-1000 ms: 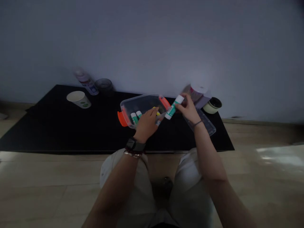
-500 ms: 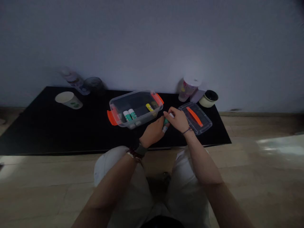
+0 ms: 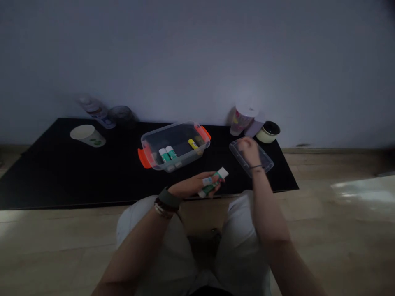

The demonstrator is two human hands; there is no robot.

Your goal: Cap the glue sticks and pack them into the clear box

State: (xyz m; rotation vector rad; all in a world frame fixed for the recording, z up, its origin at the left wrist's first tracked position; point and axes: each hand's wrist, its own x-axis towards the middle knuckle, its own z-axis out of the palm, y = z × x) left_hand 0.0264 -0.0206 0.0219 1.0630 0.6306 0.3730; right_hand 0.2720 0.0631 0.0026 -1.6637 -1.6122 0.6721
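My left hand [image 3: 193, 187] is closed around green-and-white glue sticks [image 3: 213, 182], held near the front edge of the black mat [image 3: 77, 172]. Over the clear lid [image 3: 262, 162] at the right hovers my right hand [image 3: 248, 150], blurred, its fingers curled on or just above the lid. A clear plastic box with orange latches [image 3: 145, 158] sits in the middle of the mat. Inside it lie two green-and-white glue sticks [image 3: 167, 154] and a yellow one [image 3: 193, 144].
A paper cup [image 3: 86, 135], a tipped bottle [image 3: 95, 111] and a dark jar [image 3: 121, 114] stand at the back left. A lidded cup [image 3: 241, 119] and a small dark-rimmed bowl [image 3: 268, 131] stand at the back right by the wall. Wooden floor lies in front.
My left hand took the glue sticks and drew back toward me. My right hand let go of them and reached out to the clear lid.
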